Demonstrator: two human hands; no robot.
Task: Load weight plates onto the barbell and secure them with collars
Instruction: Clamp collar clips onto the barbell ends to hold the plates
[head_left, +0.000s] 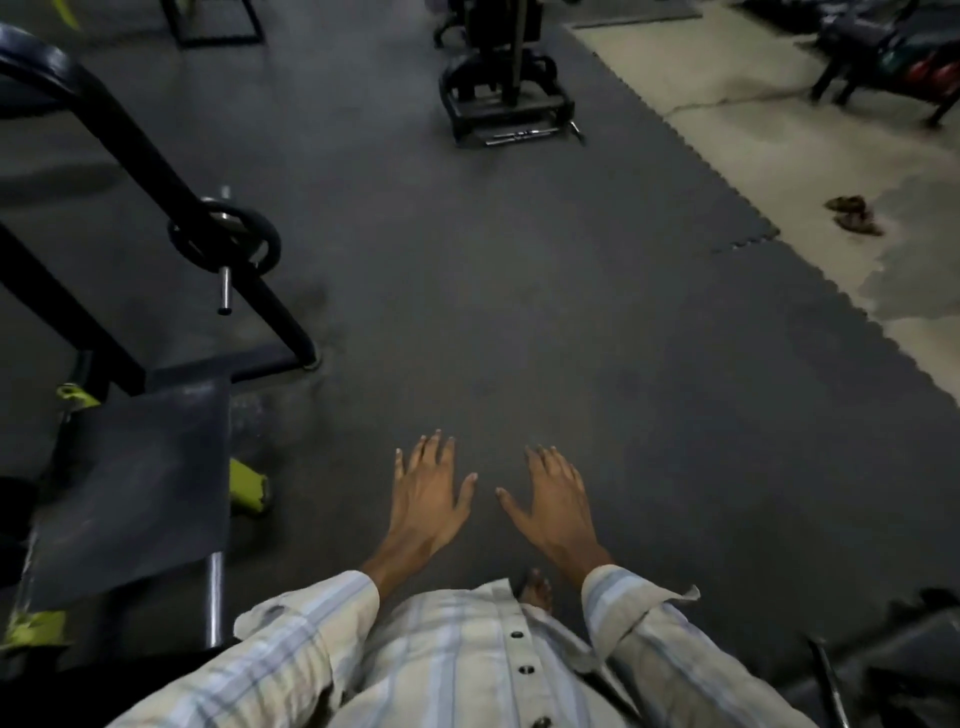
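My left hand (427, 496) and my right hand (551, 500) are stretched out side by side over the dark rubber floor, palms down, fingers straight and spread, holding nothing. At the left, a black weight plate (258, 232) sits on a chrome peg (225, 287) of a black machine frame, well away from both hands. A short chrome bar (519, 136) lies on the base of a machine at the far top. No collar is in sight.
A black machine frame (135, 156) with a padded seat (135, 488) and yellow-green parts fills the left side. Interlocking floor mats (519, 312) end at bare concrete (831, 171) on the right, where a pair of sandals (854, 213) lies. Dark equipment sits bottom right.
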